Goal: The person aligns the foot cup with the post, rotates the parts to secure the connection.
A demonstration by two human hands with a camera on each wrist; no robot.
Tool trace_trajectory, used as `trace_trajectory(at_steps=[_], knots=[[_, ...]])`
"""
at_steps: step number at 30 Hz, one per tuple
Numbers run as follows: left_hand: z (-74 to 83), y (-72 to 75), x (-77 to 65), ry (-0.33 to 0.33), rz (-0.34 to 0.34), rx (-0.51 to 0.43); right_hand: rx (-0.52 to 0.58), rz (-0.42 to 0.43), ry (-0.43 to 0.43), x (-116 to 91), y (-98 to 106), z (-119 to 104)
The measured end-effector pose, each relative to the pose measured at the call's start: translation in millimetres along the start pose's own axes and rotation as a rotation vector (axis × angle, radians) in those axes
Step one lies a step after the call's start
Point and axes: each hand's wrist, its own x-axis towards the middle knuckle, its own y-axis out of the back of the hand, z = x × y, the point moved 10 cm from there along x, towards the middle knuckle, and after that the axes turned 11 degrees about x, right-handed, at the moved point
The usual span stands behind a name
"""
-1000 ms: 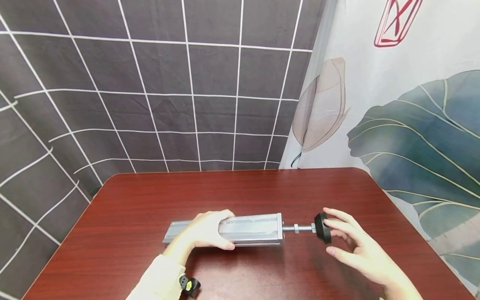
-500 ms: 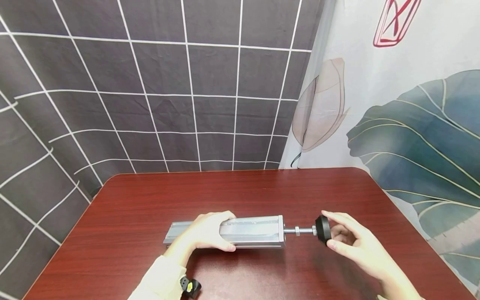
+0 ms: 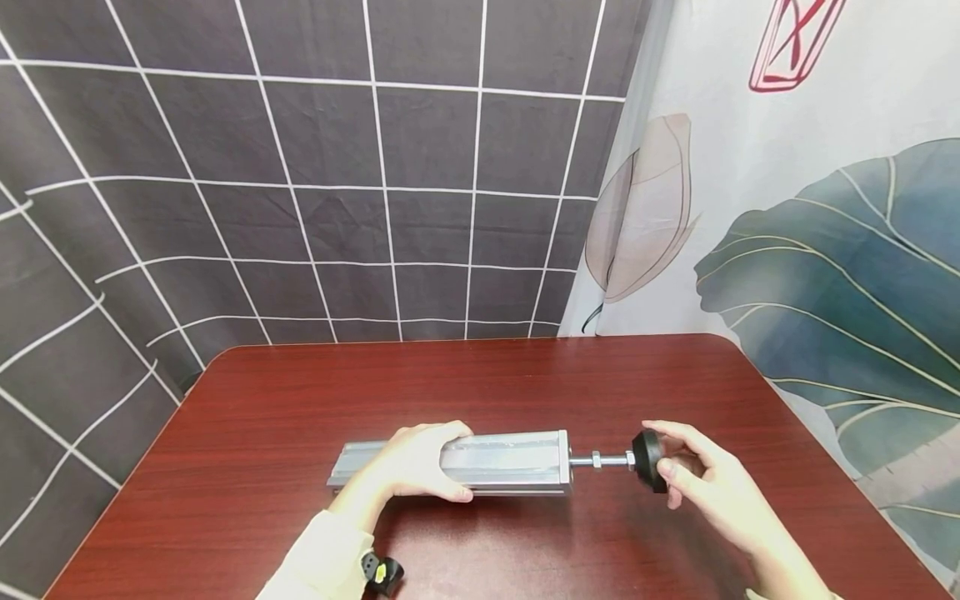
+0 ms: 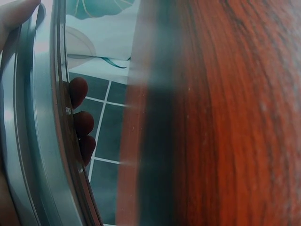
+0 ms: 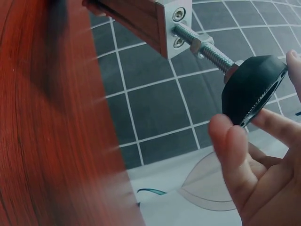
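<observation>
A silver aluminium profile (image 3: 510, 460) lies lengthwise above the table, and my left hand (image 3: 420, 462) grips it round the middle. In the left wrist view, fingertips (image 4: 84, 123) curl under the profile's far side. Out of its right end plate comes a threaded rod (image 5: 214, 57) with a nut on it, ending in a black levelling foot (image 5: 251, 87). My right hand (image 3: 705, 475) holds this foot by its rim, thumb at the near side and a finger at the far side. Some of the right fingers are hidden behind the foot in the head view.
The red-brown wooden table (image 3: 480, 383) extends round the profile. Behind it hangs a grey curtain with white grid lines (image 3: 427, 225), and a white leaf-print curtain (image 3: 675, 275) at the right. A black device (image 3: 382, 573) sits on the left wrist.
My right hand's loosely spread fingers have come in round the black foot, and the thumb has moved up its rim. The left hand keeps its grip; the profile has barely shifted.
</observation>
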Motion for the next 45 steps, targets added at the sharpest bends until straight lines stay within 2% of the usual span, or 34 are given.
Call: trace_trajectory(at_steps=[3, 8, 14, 16, 19, 23, 26, 33, 37, 43, 45], knots=[[0.0, -0.3, 0.1, -0.001, -0.001, 0.0, 0.001, -0.04, 0.027, 0, -1, -2], [1.0, -1.2, -0.4, -0.011, -0.009, -0.007, 0.037, -0.166, 0.116, -4, -5, -8], [-0.8, -0.9, 0.9, 0.002, -0.005, -0.008, 0.209, -0.322, 0.262, -12, -14, -15], [-1.2, -0.7, 0.7, 0.004, -0.006, -0.015, 0.233, -0.335, 0.263, -12, -16, -15], [-0.9, -0.4, 0.3, -0.003, -0.008, -0.024, 0.16, -0.296, 0.222, -10, -14, -14], [0.2, 1.0, 0.2, -0.008, -0.007, -0.03, 0.012, -0.219, 0.127, -7, -9, -10], [0.6, 1.4, 0.4, -0.011, -0.007, -0.034, -0.03, -0.159, 0.095, -5, -6, -8], [2.3, 1.8, 1.0, -0.02, 0.002, -0.018, -0.004, -0.076, 0.091, -3, -3, -5], [2.5, 1.7, 1.0, -0.019, 0.003, -0.016, 0.009, -0.06, 0.042, -3, -1, -1], [2.2, 1.2, 1.3, -0.017, 0.004, -0.012, 0.11, -0.056, -0.062, -1, -5, 5], [2.1, 1.0, 1.1, -0.014, 0.002, -0.012, 0.103, -0.054, -0.071, -1, -6, 5]])
